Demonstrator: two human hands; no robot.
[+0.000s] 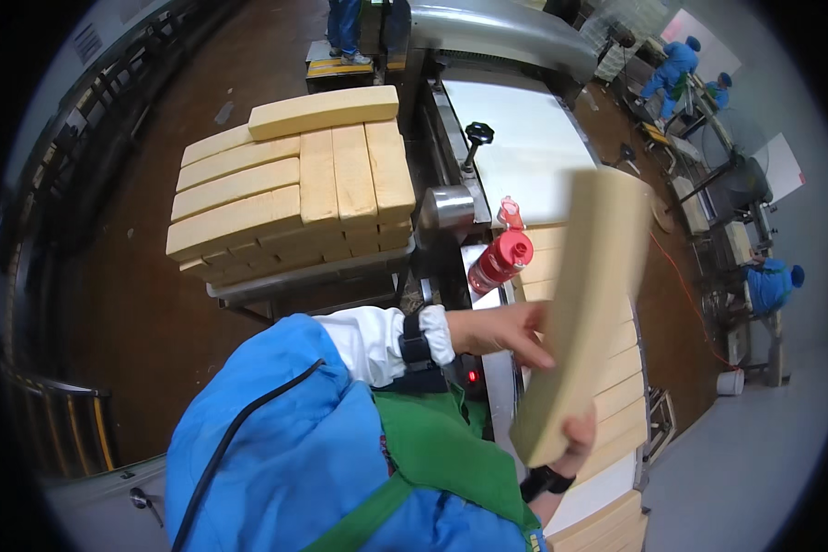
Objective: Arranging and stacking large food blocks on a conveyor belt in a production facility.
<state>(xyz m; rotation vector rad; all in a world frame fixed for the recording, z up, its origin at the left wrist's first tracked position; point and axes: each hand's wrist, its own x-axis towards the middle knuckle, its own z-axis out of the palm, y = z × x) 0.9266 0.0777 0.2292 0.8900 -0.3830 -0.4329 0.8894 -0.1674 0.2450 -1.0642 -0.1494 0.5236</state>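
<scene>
A long pale yellow block (586, 303), blurred, is held tilted up in front of me, over the conveyor. My left hand (504, 331) grips its left side at mid-length, with part of the fingers hidden behind it. Around the lower end is my right hand (579, 435), its palm mostly hidden by the block. More such blocks (617, 407) lie side by side on the white conveyor belt (517, 152). To the left, a stack of similar blocks (234, 179) rests on a light tray (310, 269), with one block (324, 110) lying across its top.
A red bottle (500, 259) with its lid flipped up stands by the belt's near edge. Beyond it are a black knob (479, 133) and a metal roller (448, 207). Co-workers in blue (769, 286) are at the far right; another person's legs (345, 31) show at the top.
</scene>
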